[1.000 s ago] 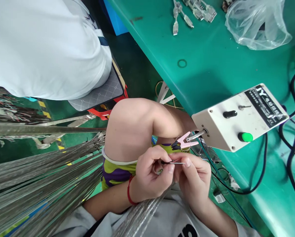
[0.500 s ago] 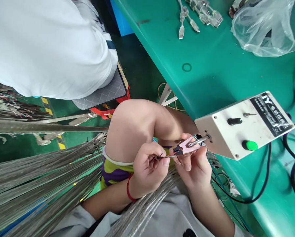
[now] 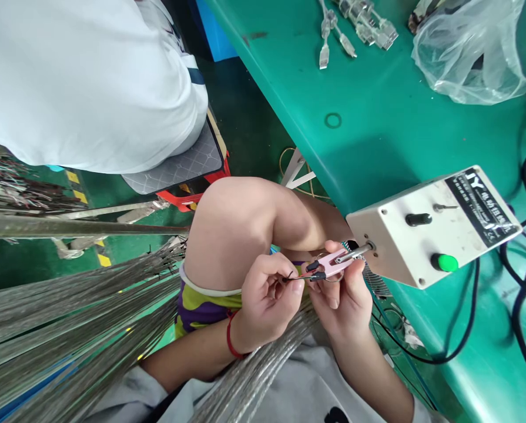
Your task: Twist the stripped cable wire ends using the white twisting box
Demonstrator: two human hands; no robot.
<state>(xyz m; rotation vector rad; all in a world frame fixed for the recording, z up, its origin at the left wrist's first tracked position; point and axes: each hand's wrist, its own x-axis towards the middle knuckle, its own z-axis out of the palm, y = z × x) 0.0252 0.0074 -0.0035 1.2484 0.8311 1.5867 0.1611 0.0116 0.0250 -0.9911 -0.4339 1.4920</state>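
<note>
My left hand [image 3: 267, 299] is closed in a pinch on thin red and black wires [image 3: 298, 278] that stick out to the right. My right hand [image 3: 342, 294] grips a pink clip [image 3: 328, 265] with black tips, fixed on the metal shaft of a white box machine [image 3: 430, 226]. The wire ends sit between the clip's jaws. A bundle of silvery cables [image 3: 254, 376] runs from my lap up to my hands. My bare knee [image 3: 236, 229] is just behind the hands.
The white machine, with a black knob and green button [image 3: 443, 262], stands on the green table's [image 3: 364, 141] edge. Black cords [image 3: 522, 276] trail right. Clear connectors [image 3: 355, 26] and a plastic bag [image 3: 469, 50] lie farther back. Another person in white [image 3: 81, 82] sits left; cable bundles [image 3: 69, 317] fan out.
My right hand rose from pinching the wires to gripping the pink clip. The wire ends moved up into the clip's jaws. The view shifted slightly.
</note>
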